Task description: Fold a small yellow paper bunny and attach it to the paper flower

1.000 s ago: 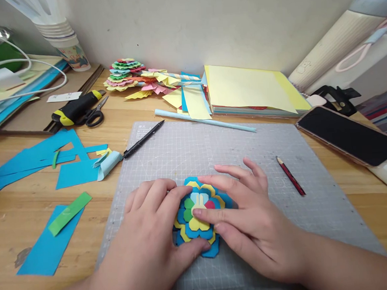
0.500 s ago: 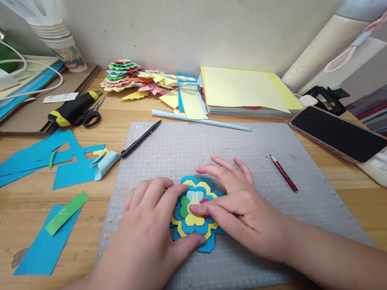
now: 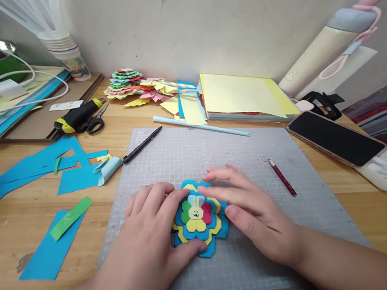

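A layered paper flower (image 3: 198,221) in blue, yellow, green and red, with a small yellow rabbit face at its centre, lies on the grey cutting mat (image 3: 214,157). My left hand (image 3: 153,239) rests on its left side, fingers flat over the petals and thumb under the lower edge. My right hand (image 3: 246,207) lies on the right side, fingers stretched out across the upper right petals. Neither hand grips the flower; both press on it.
A red pencil (image 3: 282,176) and a black pen (image 3: 143,144) lie on the mat. Blue and green paper scraps (image 3: 47,171) sit at left, with scissors (image 3: 95,122) and a utility knife (image 3: 76,116). Behind are a yellow paper stack (image 3: 243,96), folded flowers (image 3: 127,81) and a phone (image 3: 335,137).
My right fingers have lifted off the flower's centre and shifted to its upper right, uncovering the rabbit face. The left hand has stayed in place.
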A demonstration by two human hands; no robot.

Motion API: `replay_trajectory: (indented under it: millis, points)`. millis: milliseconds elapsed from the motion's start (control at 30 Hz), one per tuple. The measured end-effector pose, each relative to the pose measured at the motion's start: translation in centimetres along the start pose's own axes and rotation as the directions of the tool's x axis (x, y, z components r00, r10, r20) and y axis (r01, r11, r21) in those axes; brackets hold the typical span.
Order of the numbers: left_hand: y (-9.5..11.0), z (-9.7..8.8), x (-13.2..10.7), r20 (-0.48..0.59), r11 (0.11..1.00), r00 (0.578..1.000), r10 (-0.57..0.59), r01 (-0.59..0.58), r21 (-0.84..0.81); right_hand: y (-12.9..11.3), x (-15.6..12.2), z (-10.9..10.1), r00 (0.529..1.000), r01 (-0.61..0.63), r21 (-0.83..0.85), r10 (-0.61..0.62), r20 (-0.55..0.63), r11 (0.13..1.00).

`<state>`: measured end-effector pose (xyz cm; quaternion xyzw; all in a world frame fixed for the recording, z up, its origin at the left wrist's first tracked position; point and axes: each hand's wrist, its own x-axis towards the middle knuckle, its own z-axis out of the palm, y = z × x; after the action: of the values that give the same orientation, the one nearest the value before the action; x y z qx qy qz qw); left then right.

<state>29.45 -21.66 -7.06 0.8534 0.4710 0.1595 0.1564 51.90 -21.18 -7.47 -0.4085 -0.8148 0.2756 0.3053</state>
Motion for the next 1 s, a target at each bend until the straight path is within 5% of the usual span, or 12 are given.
replay_trajectory:
  millis: [133, 333, 500, 567, 700, 833, 900, 1000]
  points:
    - [-0.3, 0.1, -0.1, 0.000, 1.000, 1.000, 0.012, -0.012, 0.021, 0.1, -0.1, 0.4, 0.989, -0.144, 0.001, 0.144, 0.024, 0.990]
    - [-0.8, 0.3, 0.0, 0.042, 1.000, 0.999, 0.015, -0.015, -0.011, -0.5, -0.7, 1.2, 0.969, -0.183, -0.135, 0.202, 0.144, 0.974]
    - [-0.5, 0.0, 0.0, 0.035, 0.999, 0.999, 0.034, -0.033, -0.035, -0.8, -0.9, 0.8, 0.956, -0.294, 0.224, 0.284, 0.075, 0.929]
    - [-0.3, -0.1, 0.0, 0.015, 0.998, 0.998, 0.066, -0.065, -0.025, -1.0, -0.9, 0.6, 0.937, -0.328, 0.466, 0.345, 0.052, 0.822]
    - [-0.1, -0.2, -0.1, -0.028, 0.993, 0.995, 0.100, -0.101, -0.060, -1.2, -0.4, 0.5, 0.899, -0.311, 0.828, 0.427, 0.096, 0.467]
    - [0.1, -0.2, -0.3, -0.107, 0.995, 0.991, 0.077, -0.083, -0.058, -1.6, 0.1, 0.7, 0.826, -0.344, 0.922, 0.524, 0.207, 0.179]
    - [0.3, -0.2, -0.3, -0.129, 0.997, 0.989, 0.072, -0.075, -0.017, -1.8, 0.3, 0.9, 0.821, -0.389, 0.919, 0.478, 0.312, 0.067]
    - [0.6, -0.1, -0.2, -0.152, 0.997, 0.986, 0.068, -0.061, 0.047, -2.2, 0.3, 1.4, 0.819, -0.441, 0.897, 0.413, 0.399, 0.007]
